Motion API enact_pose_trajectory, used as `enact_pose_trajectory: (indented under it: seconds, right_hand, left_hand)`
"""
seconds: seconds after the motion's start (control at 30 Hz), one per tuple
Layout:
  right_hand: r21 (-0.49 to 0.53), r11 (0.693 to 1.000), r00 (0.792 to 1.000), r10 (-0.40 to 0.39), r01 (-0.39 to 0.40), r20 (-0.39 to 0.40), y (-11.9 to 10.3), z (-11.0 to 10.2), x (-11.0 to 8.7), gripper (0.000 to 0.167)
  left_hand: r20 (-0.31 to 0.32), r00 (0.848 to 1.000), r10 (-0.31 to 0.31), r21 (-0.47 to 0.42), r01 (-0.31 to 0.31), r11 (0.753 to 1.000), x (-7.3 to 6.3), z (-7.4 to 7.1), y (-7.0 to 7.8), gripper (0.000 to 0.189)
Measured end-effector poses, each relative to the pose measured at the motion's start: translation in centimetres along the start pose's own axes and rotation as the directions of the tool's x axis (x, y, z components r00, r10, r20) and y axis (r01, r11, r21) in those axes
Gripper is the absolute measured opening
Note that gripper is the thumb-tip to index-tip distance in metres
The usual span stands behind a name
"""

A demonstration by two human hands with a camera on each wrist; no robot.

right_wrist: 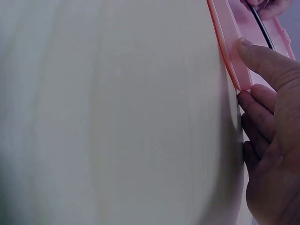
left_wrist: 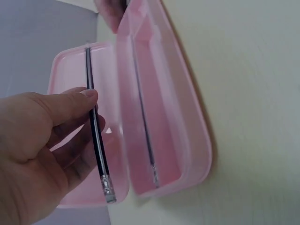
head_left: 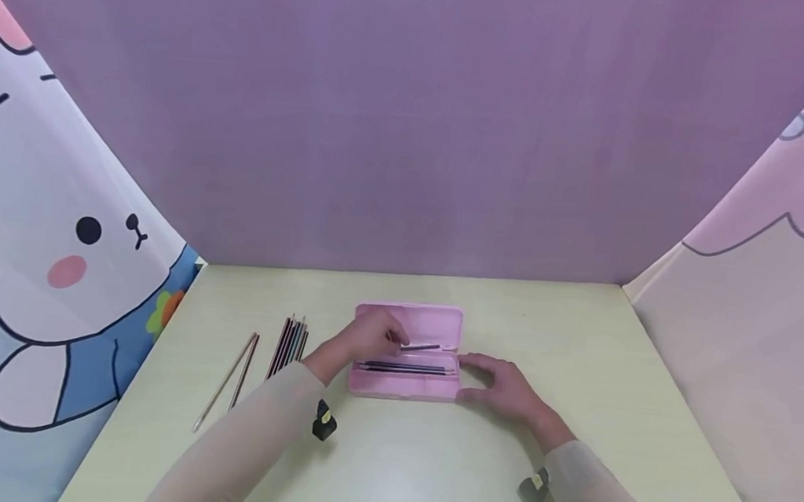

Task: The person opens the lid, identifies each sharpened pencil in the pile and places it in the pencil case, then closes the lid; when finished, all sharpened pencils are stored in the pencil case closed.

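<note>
A pink pencil case (head_left: 403, 398) lies with its lid (head_left: 439, 321) folded back on the far side. Between thumb and fingers, my left hand (head_left: 376, 336) pinches a dark pencil (left_wrist: 97, 140) above the case. Its silver band and eraser point toward the left wrist camera's lower edge. Dark pencils (head_left: 407, 368) lie lengthwise inside the base; exactly how many is unclear. My right hand (head_left: 505, 387) holds the right end of the case, thumb at the near corner and fingers along the outer side, as the right wrist view shows.
Left of the case lies a bundle of several pencils (head_left: 288, 344), partly behind the left forearm. Farther left are a light pencil (head_left: 225, 383) and a reddish-brown pencil (head_left: 244, 371). The pale tabletop (head_left: 400, 456) meets a purple panel (head_left: 416, 165) at the back.
</note>
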State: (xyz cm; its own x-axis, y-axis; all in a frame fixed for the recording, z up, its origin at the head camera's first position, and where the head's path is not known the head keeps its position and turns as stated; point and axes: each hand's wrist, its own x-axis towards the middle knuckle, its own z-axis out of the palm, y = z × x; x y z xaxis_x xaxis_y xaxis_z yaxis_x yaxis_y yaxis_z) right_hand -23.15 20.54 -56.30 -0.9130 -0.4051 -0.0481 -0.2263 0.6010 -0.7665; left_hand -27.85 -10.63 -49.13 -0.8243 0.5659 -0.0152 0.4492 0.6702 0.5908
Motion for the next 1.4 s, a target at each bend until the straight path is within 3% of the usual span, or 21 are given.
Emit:
enact_pose_trajectory:
  seconds: [0.2,0.43,0.77,1.13,1.4]
  right_hand:
    - [-0.019,1.0,1.0,0.014,-0.014,-0.015,0.3,0.0,0.0,0.065]
    - [-0.021,1.0,1.0,0.012,-0.012,-0.008,0.2,0.1,0.0,0.066]
    - [-0.017,0.999,0.999,0.033,-0.033,-0.014,0.0,0.3,0.0,0.067]
    - [-0.027,0.999,1.0,0.02,-0.02,-0.01,-0.1,0.2,0.1,0.067]
    - [-0.043,0.999,1.0,0.015,-0.015,-0.004,0.0,0.1,0.1,0.067]
  left_hand:
    - [0.006,1.0,0.019,0.047,-0.019,0.999,0.6,1.1,0.6,0.015]
    - [0.035,0.999,-0.015,0.222,0.007,0.975,0.9,2.3,0.8,0.013]
    - [0.024,1.0,-0.015,0.305,0.007,0.952,0.8,3.1,0.7,0.013]
    - [-0.003,1.0,0.006,0.246,-0.005,0.969,-0.4,2.0,1.1,0.017]
    - [-0.07,0.997,-0.043,0.09,0.049,0.995,-3.1,0.8,0.9,0.015]
